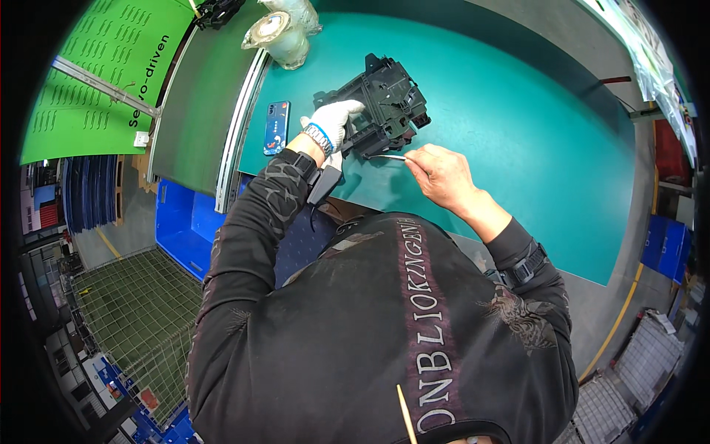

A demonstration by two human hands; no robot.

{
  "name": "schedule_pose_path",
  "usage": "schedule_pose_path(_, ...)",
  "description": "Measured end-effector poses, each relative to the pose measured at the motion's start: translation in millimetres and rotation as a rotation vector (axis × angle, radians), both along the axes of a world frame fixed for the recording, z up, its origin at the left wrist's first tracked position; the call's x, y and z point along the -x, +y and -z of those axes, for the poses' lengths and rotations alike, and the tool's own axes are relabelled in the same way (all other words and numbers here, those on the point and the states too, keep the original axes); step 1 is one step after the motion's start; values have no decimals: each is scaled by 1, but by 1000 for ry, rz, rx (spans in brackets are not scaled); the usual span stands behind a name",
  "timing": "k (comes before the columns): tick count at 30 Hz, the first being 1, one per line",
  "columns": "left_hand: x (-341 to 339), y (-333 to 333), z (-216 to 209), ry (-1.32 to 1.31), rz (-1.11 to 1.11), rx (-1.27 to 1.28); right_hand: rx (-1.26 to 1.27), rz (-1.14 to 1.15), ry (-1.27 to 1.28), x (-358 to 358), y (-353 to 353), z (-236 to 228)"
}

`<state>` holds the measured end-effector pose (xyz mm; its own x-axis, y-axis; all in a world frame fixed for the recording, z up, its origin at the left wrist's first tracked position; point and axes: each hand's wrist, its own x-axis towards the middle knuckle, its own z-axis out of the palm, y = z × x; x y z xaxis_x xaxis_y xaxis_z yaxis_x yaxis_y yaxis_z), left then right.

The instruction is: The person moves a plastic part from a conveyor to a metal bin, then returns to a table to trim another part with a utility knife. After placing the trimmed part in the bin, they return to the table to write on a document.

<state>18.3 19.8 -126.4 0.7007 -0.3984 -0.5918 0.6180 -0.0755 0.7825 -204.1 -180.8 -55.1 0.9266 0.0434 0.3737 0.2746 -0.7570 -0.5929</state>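
Observation:
A black plastic frame part [388, 103] with ribs and clips lies on the teal mat [518, 118]. My left hand [334, 121], in a white glove, grips its near left side. My bare right hand [442, 176] pinches a thin metal rod [387, 156] whose tip touches the underside of the black part. Both of my sleeves are black, with a dark band on each wrist.
A blue phone [277, 126] lies on the mat to the left of my gloved hand. Rolls of clear tape [279, 33] stand at the far left corner. A blue bin [185, 226] and a wire cage [140, 318] sit below the table's left edge.

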Motion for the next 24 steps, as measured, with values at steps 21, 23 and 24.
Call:
schedule_pose_path(21,-2,3,-3,-57,70,-30,-130,-2,40,-1,4,5)
schedule_pose_path(23,-1,2,-3,-61,64,-22,-118,9,39,-2,5,4)
schedule_pose_path(24,-1,2,-3,-63,54,-14,-97,9,28,-3,5,4)
